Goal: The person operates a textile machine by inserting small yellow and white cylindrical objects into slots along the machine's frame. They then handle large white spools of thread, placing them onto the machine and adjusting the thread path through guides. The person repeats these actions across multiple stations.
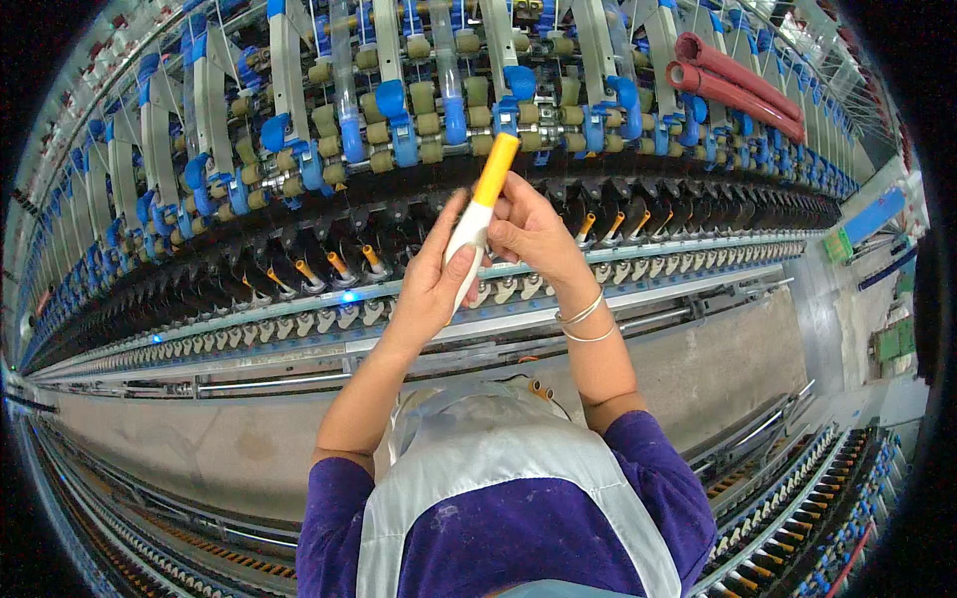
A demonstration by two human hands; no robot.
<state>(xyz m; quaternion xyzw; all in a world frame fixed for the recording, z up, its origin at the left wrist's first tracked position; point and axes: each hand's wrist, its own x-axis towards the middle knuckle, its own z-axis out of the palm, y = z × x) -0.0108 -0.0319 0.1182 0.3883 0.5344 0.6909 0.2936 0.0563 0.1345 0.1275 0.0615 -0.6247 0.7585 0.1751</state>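
A yarn bobbin (469, 237), white yarn wound on a yellow tube, is held up at a tilt between my hands, in front of the spinning frame (399, 130). My left hand (427, 279) is closed round its lower, yarn-covered part, thumb lying along the front. At its right side, my right hand (533, 231) has its fingers curled in and the thumb pressed against them. Those fingertips touch the edge of the bobbin; whether they pinch a yarn end is too small to tell. The yellow tube end points up and away, toward the rollers.
Several yellow-tipped bobbins (339, 263) stand in the spindle row on both sides of my hands. Two red tubes (738, 95) lie across the frame at upper right. A grey apron pouch (478, 409) hangs before me with tubes in it. Another machine (797, 508) stands behind me.
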